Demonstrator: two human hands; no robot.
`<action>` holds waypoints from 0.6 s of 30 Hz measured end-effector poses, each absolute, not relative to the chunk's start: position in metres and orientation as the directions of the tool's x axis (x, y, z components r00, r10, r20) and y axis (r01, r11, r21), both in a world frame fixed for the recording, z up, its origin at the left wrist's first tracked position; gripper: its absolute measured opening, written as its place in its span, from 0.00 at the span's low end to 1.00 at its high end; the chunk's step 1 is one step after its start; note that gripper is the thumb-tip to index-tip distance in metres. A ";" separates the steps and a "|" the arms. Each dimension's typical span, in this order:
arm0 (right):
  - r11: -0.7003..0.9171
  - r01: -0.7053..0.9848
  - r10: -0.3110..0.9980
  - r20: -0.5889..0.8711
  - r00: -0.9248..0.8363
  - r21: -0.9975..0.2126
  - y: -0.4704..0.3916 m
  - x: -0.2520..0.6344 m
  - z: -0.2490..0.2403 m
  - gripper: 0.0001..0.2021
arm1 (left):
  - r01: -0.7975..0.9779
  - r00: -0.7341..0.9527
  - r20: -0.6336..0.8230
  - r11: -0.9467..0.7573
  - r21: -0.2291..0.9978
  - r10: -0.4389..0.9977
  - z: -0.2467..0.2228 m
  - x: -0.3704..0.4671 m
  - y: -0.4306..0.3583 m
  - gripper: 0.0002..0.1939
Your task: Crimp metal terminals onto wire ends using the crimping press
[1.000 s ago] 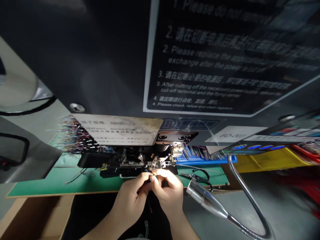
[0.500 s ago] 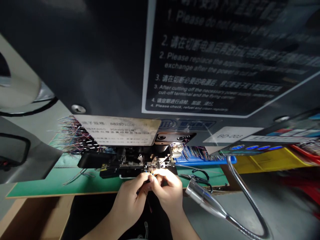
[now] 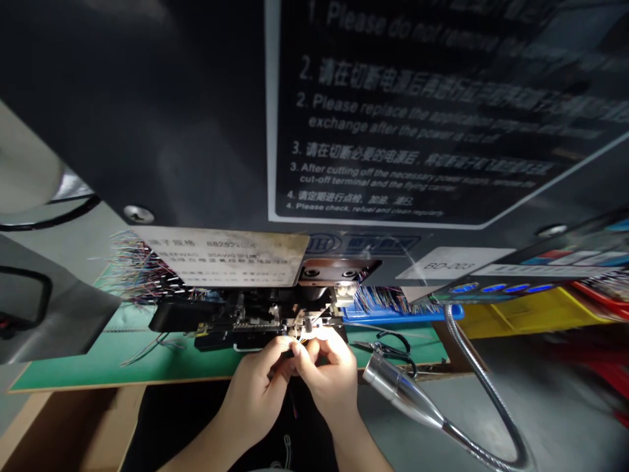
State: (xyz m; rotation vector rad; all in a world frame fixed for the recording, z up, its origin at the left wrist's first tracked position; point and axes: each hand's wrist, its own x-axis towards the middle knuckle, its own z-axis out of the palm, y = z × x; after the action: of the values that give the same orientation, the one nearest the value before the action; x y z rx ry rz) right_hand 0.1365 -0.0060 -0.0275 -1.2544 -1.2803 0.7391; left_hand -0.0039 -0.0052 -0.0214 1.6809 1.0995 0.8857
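Observation:
Thin coloured wires (image 3: 302,340) are pinched between the fingertips of my left hand (image 3: 260,380) and my right hand (image 3: 328,375). Both hands are closed and nearly touch at the fingertips, just in front of the lit metal parts of the machine (image 3: 308,322). The wires' lower ends hang below my hands against dark clothing. My fingers hide most of the held part.
The machine's dark housing (image 3: 196,131) fills the upper view. Black scissors (image 3: 388,351) lie on the green mat (image 3: 122,357), near a bendable lamp (image 3: 403,393). Wire bundles (image 3: 142,269) are at left; more lie in a blue tray (image 3: 407,316) beside a yellow bin (image 3: 531,311).
The view has shifted slightly, so the housing and its label sit further left. My right fingertips are a little higher, nearer the machine's metal parts. Both hands keep their pinch.

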 end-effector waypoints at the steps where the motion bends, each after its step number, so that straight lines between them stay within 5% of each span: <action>1: 0.238 0.226 0.936 0.285 0.206 -0.945 -0.006 0.136 -0.028 0.03 | 0.274 0.350 0.078 -0.182 0.944 0.933 -0.021 -0.004 -0.005 0.12; 8: 0.360 0.244 0.903 0.402 0.153 -0.900 -0.003 0.137 -0.026 0.04 | 0.283 0.373 0.071 -0.186 0.941 0.925 -0.018 -0.003 -0.005 0.11; 18: 0.324 0.223 0.916 0.364 0.170 -0.919 -0.002 0.136 -0.029 0.04 | 0.314 0.356 0.077 -0.196 0.929 0.931 -0.015 -0.005 -0.004 0.12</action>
State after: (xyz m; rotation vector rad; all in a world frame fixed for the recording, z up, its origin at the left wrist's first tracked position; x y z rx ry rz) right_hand 0.1364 -0.0018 -0.0286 -1.1663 -1.3341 0.6976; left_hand -0.0047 -0.0039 -0.0147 1.7130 1.1144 0.8566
